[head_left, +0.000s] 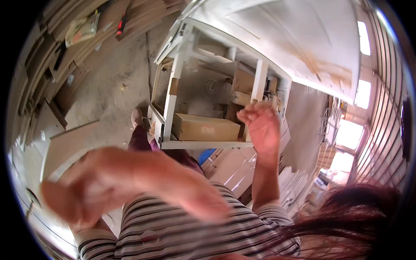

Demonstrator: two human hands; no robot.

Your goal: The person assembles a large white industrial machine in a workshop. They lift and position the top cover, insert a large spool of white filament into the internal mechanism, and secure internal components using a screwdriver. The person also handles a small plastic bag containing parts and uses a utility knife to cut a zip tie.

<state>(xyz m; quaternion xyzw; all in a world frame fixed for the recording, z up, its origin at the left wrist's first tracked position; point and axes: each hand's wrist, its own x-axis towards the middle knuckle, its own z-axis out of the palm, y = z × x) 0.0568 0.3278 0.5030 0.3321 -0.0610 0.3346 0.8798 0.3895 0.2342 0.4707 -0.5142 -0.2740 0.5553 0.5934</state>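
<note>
At far left, boards [60, 26] lie piled, a red-handled tool [121, 25] upon them. Your left grip [125, 173], blurred, spreads wide across the foreground, hiding part of your striped shirt [251, 232]. Centrally, the tan box [208, 129] sits inside the white frame [175, 71]. Your right grip [265, 130], fingers curled, overlaps the frame's right side; whether it holds anything, you cannot tell.

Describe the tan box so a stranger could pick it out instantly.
Find the big white frame in front of the striped shirt. Inside its near edge, left of the right hand, sits the box. Its long tan side, with a faint orange mark, sets it apart from the white bars.
</note>
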